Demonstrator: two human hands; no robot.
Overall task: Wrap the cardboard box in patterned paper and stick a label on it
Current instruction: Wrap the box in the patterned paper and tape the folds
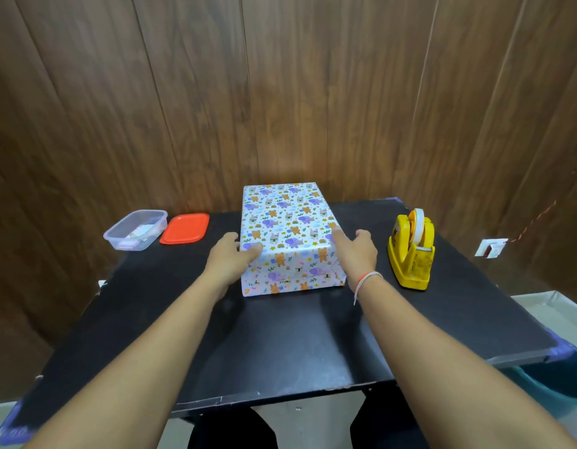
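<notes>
Wall: brown wood-grain panels, upright behind the box.
Worktop: black, matte; carries the box and everything listed below.
Box: stands near the far middle of the worktop, its long side running away from the person. Fully covered in white patterned paper with purple, orange and grey animal figures. Near end face shows folded paper flaps, with a slight pucker at its lower right corner.
Left hand: against the box's near left corner; thumb lies on the top face, fingers go down the left side. Grasping the box.
Right hand: against the box's near right corner; index finger lies along the top right edge, thumb held out away from the box. Fingers look straight, flat to the side; whether they press or only touch, cannot tell.
Tape dispenser: yellow, holding a roll of tape; right of the box, apart from it.
Plastic tub: clear, uncovered, left of the box and well apart; holds small items, too blurred to identify.
Lid: red, flat on the worktop, between the plastic tub and the box, just beside the tub.
Wrist thread: pale, with an orange strand, on the right wrist, near the box's near right corner.
</notes>
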